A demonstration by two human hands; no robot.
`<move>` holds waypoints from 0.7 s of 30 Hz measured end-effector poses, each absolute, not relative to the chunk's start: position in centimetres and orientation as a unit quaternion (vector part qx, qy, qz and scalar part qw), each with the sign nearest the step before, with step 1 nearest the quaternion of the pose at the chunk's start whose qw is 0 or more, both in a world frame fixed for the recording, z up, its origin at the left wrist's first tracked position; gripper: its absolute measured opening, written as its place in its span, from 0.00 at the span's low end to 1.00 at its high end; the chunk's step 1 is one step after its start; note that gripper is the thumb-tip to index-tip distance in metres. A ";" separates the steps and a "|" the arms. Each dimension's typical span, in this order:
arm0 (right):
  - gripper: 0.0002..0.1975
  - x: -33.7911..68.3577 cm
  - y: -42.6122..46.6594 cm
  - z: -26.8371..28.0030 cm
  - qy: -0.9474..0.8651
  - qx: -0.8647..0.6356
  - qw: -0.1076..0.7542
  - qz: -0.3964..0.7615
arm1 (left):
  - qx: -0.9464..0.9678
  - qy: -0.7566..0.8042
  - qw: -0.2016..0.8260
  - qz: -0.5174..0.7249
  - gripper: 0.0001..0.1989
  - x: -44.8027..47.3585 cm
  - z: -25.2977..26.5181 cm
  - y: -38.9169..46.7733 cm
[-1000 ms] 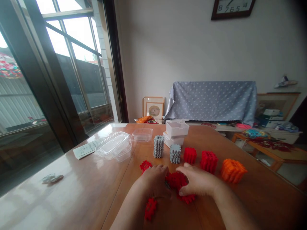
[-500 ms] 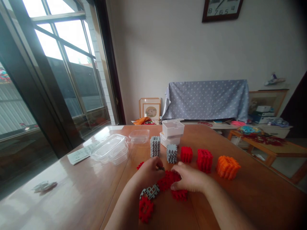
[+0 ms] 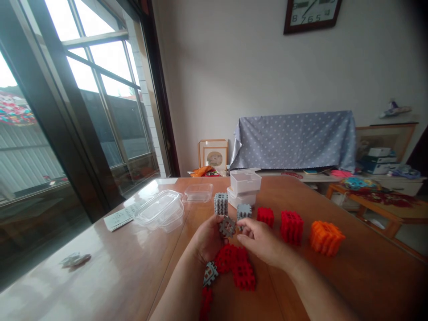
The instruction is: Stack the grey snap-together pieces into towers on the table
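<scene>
A flat grey interlocking building block (image 3: 228, 226), square with notched edges, is pinched in my left hand (image 3: 210, 236). Just to its right, my right hand (image 3: 259, 238) has its fingers curled together; what they hold, if anything, is hard to make out. Below both hands, joined red building blocks (image 3: 242, 267) lie on the table. Another grey block (image 3: 210, 273) lies beside my left wrist, partly hidden by it. More red pieces (image 3: 206, 303) show at the edge of my left forearm. Directly beyond my hands stand a taller grey stack (image 3: 221, 203) and a shorter grey stack (image 3: 244, 211).
Two red stacks (image 3: 292, 227) and an orange stack (image 3: 327, 237) stand to the right. White plastic boxes (image 3: 245, 183) are piled behind. Clear plastic containers (image 3: 158, 208), a paper pad (image 3: 121, 218) and a small clear packet (image 3: 75, 260) lie left on the wooden table (image 3: 133, 276).
Both hands have risen off the red blocks towards the grey stacks. The grey block now shows plainly in my left hand. My right hand's fingers have drawn together. The view has shifted slightly.
</scene>
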State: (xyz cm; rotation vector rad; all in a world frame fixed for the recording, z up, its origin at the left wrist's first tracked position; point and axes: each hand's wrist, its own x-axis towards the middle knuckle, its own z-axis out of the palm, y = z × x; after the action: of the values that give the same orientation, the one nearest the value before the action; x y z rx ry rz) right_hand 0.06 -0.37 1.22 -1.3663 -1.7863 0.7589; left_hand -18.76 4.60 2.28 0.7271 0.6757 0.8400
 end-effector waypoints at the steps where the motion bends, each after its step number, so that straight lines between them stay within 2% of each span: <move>1: 0.18 0.0 -0.4 1.2 -0.694 -0.532 0.383 0.296 | 0.330 0.309 0.802 0.390 0.08 -18.7 2.3 4.6; 4: 0.22 -0.3 -0.3 0.9 -0.689 -0.538 0.396 0.280 | 0.308 0.302 0.811 0.396 0.08 -18.4 2.1 4.6; 9: 0.20 -0.4 0.0 0.2 -0.695 -0.539 0.404 0.251 | 0.282 0.325 0.801 0.417 0.06 -18.1 1.5 4.8; 14: 0.25 -0.4 0.6 -0.2 -0.703 -0.545 0.411 0.197 | 0.271 0.365 0.766 0.454 0.03 -17.8 0.9 5.2; 21: 0.09 -0.5 0.7 -0.1 -0.696 -0.564 0.426 0.129 | 0.312 0.311 0.764 0.471 0.09 -17.8 0.9 5.0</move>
State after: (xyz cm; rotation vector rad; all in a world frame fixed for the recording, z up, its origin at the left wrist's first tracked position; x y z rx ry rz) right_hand -0.50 0.74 -0.14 -1.4101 -1.7391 0.3216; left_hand -17.85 4.98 0.94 0.6792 0.6757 1.0239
